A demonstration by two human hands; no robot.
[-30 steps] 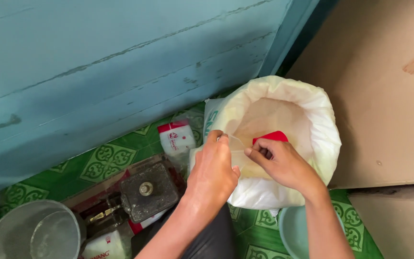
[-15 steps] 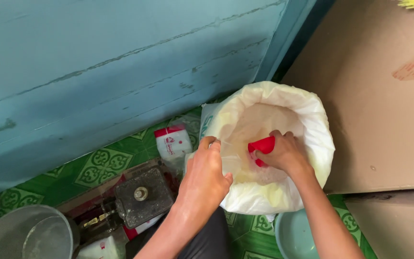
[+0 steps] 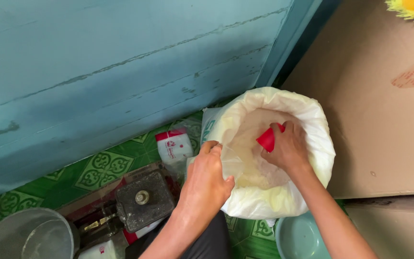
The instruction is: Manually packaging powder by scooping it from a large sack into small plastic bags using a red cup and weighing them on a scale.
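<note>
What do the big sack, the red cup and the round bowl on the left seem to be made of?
Sack: thin whitish plastic, judging by its crinkled, see-through rolled rim.
Red cup: probably smooth plastic, evenly coloured.
Bowl: looks like metal, grey with a dull shine.

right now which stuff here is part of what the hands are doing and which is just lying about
In use:
- white sack, rim rolled down
- red cup, in the right hand inside the sack
- left hand, pinching the sack's clear liner

Lying about:
- red-and-white packet
- dark metal block
- metal bowl
- pale green bowl
</note>
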